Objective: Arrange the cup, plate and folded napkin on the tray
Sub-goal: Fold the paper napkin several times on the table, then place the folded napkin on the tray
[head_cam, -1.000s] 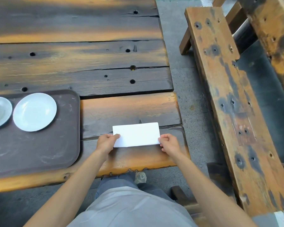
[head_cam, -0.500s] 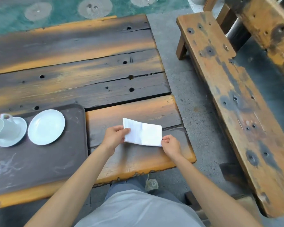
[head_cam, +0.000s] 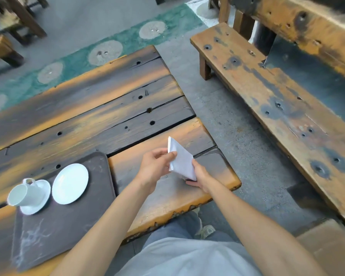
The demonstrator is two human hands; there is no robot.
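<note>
Resting already on the tray (head_cam: 72, 232), left of the fingers: cup (head_cam: 25, 195) and plate (head_cam: 70, 183). Left hand (head_cam: 154, 166) and right hand (head_cam: 200, 175) both pinch the folded napkin (head_cam: 180, 159), lifted, not yet placed.

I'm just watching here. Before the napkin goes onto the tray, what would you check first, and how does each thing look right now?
1. Napkin held firmly: ok, the left hand and right hand both pinch it, lifted off the table.
2. Napkin folded: ok, it shows as a compact folded shape; how neat the edges are, cannot tell.
3. Free space on the tray: ok, the near part is bare.
4. Plate on the tray: ok, flat, beside the cup.
5. Cup in place: ok, it sits on a saucer on the tray.
6. Tray surface clean: not ok, pale scuffs mark it.
</note>
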